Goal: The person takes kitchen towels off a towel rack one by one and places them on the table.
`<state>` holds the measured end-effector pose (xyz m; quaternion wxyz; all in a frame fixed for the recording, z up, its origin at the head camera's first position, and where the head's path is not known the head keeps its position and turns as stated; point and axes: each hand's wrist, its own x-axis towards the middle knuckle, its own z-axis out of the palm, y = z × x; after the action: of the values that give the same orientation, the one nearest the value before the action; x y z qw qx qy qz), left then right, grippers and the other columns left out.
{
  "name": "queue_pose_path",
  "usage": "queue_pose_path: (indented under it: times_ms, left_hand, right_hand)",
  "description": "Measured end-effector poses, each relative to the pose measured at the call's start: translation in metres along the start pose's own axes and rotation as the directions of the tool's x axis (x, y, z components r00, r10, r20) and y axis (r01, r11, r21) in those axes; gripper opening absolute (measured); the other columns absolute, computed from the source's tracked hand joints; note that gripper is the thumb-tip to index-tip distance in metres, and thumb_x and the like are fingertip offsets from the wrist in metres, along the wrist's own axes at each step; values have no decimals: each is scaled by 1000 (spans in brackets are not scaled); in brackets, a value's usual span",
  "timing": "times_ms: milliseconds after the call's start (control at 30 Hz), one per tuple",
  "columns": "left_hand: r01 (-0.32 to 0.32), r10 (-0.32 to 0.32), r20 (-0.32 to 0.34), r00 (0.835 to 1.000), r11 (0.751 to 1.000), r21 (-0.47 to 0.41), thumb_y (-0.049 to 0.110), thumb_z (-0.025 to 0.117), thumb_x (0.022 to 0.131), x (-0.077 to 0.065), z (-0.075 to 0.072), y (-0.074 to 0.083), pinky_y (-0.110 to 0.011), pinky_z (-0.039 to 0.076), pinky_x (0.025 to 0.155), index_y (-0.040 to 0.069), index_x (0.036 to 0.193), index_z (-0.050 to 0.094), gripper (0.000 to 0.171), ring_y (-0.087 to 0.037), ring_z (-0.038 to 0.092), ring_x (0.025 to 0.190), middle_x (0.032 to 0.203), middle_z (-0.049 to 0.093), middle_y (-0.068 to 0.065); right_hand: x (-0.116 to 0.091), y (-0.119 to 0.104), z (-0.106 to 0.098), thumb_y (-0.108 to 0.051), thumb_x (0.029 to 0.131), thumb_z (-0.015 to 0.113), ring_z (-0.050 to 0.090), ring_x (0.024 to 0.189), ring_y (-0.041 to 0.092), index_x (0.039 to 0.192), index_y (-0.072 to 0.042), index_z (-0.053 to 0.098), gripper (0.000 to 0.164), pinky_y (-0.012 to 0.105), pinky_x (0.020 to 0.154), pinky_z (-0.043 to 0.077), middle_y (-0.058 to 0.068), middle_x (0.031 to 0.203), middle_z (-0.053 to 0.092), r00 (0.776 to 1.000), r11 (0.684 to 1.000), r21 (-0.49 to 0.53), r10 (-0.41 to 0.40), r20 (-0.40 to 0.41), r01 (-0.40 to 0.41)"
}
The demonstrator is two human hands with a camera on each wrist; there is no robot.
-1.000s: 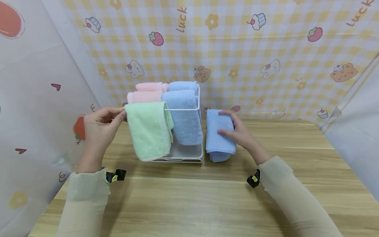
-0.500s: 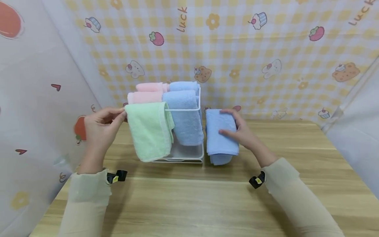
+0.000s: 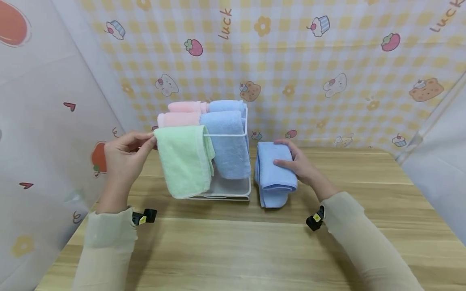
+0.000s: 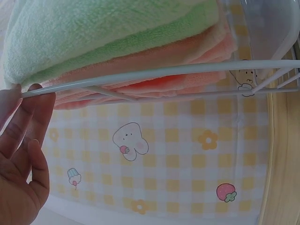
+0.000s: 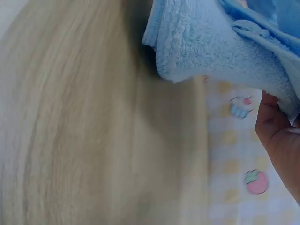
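Note:
My left hand (image 3: 123,161) pinches the top corner of a white wire rack (image 3: 225,135), beside a green towel (image 3: 183,161) draped over its front bar. The left wrist view shows my thumb and fingertips on the rack's white rod (image 4: 140,75). To the right of the rack, my right hand (image 3: 300,165) grips a folded blue towel (image 3: 274,165), thumb on its near face. One layer of this towel hangs lower than the rest. In the right wrist view the towel (image 5: 206,47) is held beside the tabletop, its folds loosened at the top.
Two blue towels (image 3: 231,155) and pink towels (image 3: 178,119) hang on the rack behind the green one. A grey tray (image 3: 227,186) forms the rack's base. The wooden table (image 3: 233,250) meets a yellow checked curtain (image 3: 284,52) at the back.
My right hand has moved slightly right and nearer with the blue towel, whose lower layer now hangs further down and apart from the fold. My left hand stays on the rack.

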<state>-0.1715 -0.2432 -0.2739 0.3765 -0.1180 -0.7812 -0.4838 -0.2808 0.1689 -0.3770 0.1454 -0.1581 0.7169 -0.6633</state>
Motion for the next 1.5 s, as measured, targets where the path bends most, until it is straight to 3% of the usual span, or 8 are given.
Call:
queue_pose_path:
  times_ms: [200,400,767,1100,1200,1300,1400,1500]
  left_hand:
    - [-16,16,-4,1000,1000,2,-5,71,87,0,0,0,-9,52,63,-11,93,74,9,2,69,67,82,70,28]
    - [-13,13,0,1000,1000,-21,-5,71,87,-1,0,-1,-10,52,61,-11,93,74,9,1,69,66,81,71,25]
    - [-5,5,1,1000,1000,-17,-4,71,87,-1,1,-2,-11,53,62,-10,93,74,9,0,69,66,81,71,26]
    - [-14,14,-15,1000,1000,-18,-6,71,87,-2,2,-2,-10,51,61,-12,93,74,9,3,68,66,81,70,26]
    - [-18,18,-15,1000,999,-30,-5,71,87,-3,3,-3,-10,51,60,-12,93,74,9,1,69,65,81,71,25]
    - [-21,21,-16,1000,999,-33,-5,71,87,-3,4,-3,-10,51,60,-12,93,74,9,2,68,66,82,71,25]
    - [-21,20,-23,1000,999,-26,-4,71,87,-2,5,-3,-10,51,60,-11,93,74,10,4,68,66,82,71,26]
    - [-20,20,-37,999,1000,-19,-4,71,87,-2,4,-3,-9,50,60,-11,93,74,10,5,67,66,82,70,26]
  right_hand:
    - [16,17,-5,3,92,63,60,99,24,146,-16,36,63,33,75,59,26,143,34,1000,1000,-16,8,-31,-8]
    - [31,27,-2,-3,91,68,60,101,30,149,-15,36,66,36,76,59,27,143,37,999,989,-147,19,-39,-25]
    - [55,41,-3,-10,90,72,40,134,45,155,-15,27,79,59,114,32,23,157,26,998,923,-385,-25,-57,2]
    - [57,47,-10,-19,88,76,44,133,43,148,-8,38,73,54,114,35,25,149,41,992,867,-496,-22,-124,-43]
    - [52,42,-10,-16,89,75,53,123,38,150,-3,30,77,44,105,45,29,140,48,991,886,-460,-4,-132,-58]
    - [45,34,-10,-9,90,72,57,117,41,153,-1,19,82,41,98,50,34,134,51,992,938,-336,53,-112,-89]
    - [36,26,-9,-4,92,67,41,138,43,157,-7,10,86,50,113,39,36,150,35,991,980,-159,104,-85,-117]
    - [28,20,-6,0,94,62,21,150,43,159,-14,4,88,59,120,22,31,161,17,991,993,-17,118,-57,-119]
